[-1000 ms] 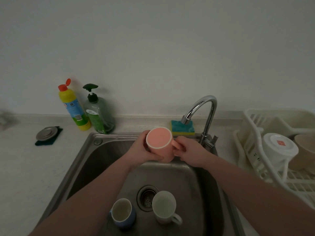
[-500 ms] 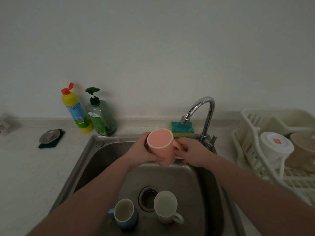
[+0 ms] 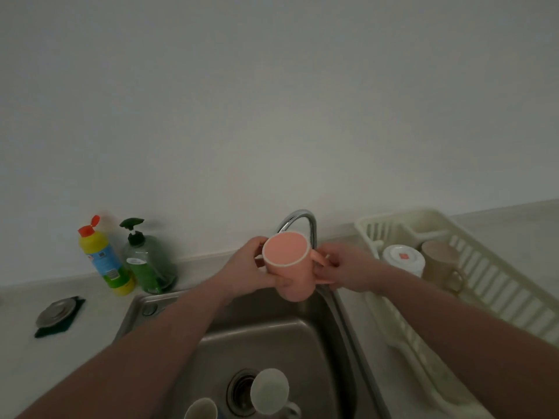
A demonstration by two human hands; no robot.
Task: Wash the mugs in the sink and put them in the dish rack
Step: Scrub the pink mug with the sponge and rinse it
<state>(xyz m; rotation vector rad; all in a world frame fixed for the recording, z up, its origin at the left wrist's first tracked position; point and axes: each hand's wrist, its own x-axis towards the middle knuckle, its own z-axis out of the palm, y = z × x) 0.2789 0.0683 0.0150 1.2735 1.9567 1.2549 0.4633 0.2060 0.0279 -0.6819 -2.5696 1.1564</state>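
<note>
A pink mug (image 3: 287, 264) is held in the air above the far right corner of the steel sink (image 3: 272, 337), tilted so its mouth faces the camera; the left hand (image 3: 248, 267) wraps its body from the left, thumb across the near side and fingers curled round the far side; the right hand (image 3: 348, 267) pinches the handle on the mug's right; the curved tap (image 3: 298, 220) rises just behind the mug and is partly hidden by it. Down in the basin, near the drain (image 3: 240, 391), stand a white mug (image 3: 269, 391) and, to its left at the near edge of view, a second mug (image 3: 201, 409) only partly visible. To the right on the table sits a cream dish rack (image 3: 496, 285) already holding an upturned white cup (image 3: 403, 259) and a beige mug (image 3: 441, 261) just beside it. Far left of the sink stand a yellow bottle (image 3: 104, 258) and a green soap dispenser (image 3: 145, 261), close together; nearer left lies a metal sink plug (image 3: 56, 311) on a dark cloth (image 3: 65, 325).
</note>
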